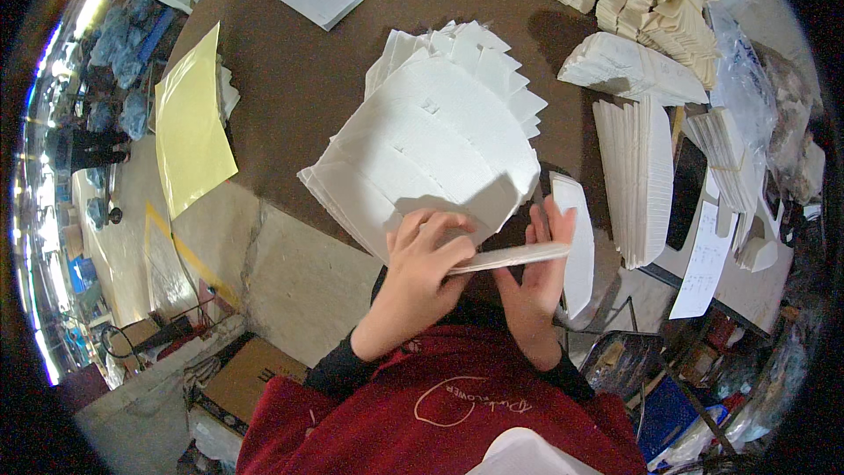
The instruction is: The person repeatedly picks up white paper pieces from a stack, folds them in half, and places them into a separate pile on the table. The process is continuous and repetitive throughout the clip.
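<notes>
Head view: a worker in a red top (pixel 422 405) holds a thin white pack (pixel 514 256) above the near edge of a brown counter (pixel 290 97), just on the worker's side of a fanned white pile (pixel 431 141). The left hand (pixel 428 255) grasps the pack's left end, fingers curled over it; the right hand (pixel 538 268) is released, its fingers straight and parted against the other end.

The pile's nearest corner reaches the counter's near edge, leaving little room there. Bare brown surface opens to its left and beyond it, as far as a yellow sheet (pixel 195 123) that juts past the left edge. The right side is tighter: a curved white piece (pixel 576 246) stands just beside the right hand, and a white folded stack (pixel 635 180) lies past it, with cream bundles (pixel 651 0) crowding the far right.

A white card (pixel 702 259) at the right carries small marks I cannot read from here. Pale looping script crosses the red top, and dark lettering shows on a brown carton (pixel 255 383) at lower left.
</notes>
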{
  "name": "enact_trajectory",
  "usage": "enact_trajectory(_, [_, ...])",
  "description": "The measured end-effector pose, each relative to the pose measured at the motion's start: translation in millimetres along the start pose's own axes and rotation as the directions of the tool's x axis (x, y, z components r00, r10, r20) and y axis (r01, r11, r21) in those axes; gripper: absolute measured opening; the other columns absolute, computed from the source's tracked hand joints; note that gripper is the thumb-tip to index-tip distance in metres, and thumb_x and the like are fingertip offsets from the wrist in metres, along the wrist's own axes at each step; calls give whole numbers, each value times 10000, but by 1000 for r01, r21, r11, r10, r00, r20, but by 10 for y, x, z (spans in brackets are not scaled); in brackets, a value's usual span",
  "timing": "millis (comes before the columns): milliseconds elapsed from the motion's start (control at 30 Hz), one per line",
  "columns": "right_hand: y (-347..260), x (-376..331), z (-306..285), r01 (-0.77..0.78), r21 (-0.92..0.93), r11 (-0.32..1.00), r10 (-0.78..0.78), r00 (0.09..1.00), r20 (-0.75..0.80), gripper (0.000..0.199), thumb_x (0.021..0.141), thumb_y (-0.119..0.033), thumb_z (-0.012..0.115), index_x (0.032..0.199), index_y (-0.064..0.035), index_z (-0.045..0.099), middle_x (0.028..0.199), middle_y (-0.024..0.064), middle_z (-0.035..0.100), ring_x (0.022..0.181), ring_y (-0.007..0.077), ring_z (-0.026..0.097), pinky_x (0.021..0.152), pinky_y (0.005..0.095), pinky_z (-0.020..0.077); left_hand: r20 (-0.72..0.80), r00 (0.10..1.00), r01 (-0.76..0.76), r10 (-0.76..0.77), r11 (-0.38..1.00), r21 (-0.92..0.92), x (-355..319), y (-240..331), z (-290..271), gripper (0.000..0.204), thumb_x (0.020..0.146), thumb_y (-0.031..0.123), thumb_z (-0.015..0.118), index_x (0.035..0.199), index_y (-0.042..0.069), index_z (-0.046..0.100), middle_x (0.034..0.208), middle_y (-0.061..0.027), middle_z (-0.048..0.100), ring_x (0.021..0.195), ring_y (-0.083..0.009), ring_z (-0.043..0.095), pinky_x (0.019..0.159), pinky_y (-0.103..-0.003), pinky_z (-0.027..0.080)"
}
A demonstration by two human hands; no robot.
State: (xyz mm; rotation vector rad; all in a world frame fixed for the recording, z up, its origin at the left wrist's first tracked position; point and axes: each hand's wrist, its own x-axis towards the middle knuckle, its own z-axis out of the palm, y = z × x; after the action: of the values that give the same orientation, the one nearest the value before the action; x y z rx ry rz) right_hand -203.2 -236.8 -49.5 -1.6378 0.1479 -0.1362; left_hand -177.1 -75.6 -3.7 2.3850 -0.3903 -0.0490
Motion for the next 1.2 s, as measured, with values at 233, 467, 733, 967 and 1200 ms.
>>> enact_trajectory(233, [-16,-231,-118,-61,377,924,-24,976,217,201,950,-33,645,1113,-11,530,1144,245,682,1118,323,654,986,450,513,82,996,53,-20,906,-419,-41,-287,-131,235,987,292,583,1097,85,590,1303,-101,626,1217,-325,535,1049,-427,377])
enact_trajectory(467, [-236,-205,-344,462,425,778,-621,664,417,186,954,-149,595,947,25,658,1007,227,742,881,340,745,761,418,616,85,996,50,-19,921,-386,26,-337,-174,277,1030,133,452,1272,56,563,1396,-110,593,1268,-331,527,1100,-430,372])
enact_trajectory(733, [-672,-121,-905,-104,52,993,115,953,-279,410,1050,-104,410,1454,-42,436,1210,107,621,1112,172,568,941,300,437,-73,997,-19,-8,935,-353,-47,-179,-98,245,917,-6,572,1146,44,643,1283,-129,652,1194,-319,600,1015,-402,457])
enact_trajectory(967, [-297,232,-955,-85,-374,923,85,996,-17,260,1013,-7,517,1269,-33,548,1034,128,656,935,190,628,852,323,492,97,988,-42,119,816,-577,-198,326,412,406,920,52,651,1319,18,581,1337,-178,600,1230,-354,586,1032,-405,477])
enact_trajectory(1200, [-250,379,-778,-132,-524,841,138,990,-28,261,1017,-48,505,1274,-19,541,1013,216,643,922,325,646,837,388,500,99,971,-172,219,920,-352,-142,338,875,620,888,96,695,1454,27,451,1540,-191,400,1405,-394,413,1148,-466,379])
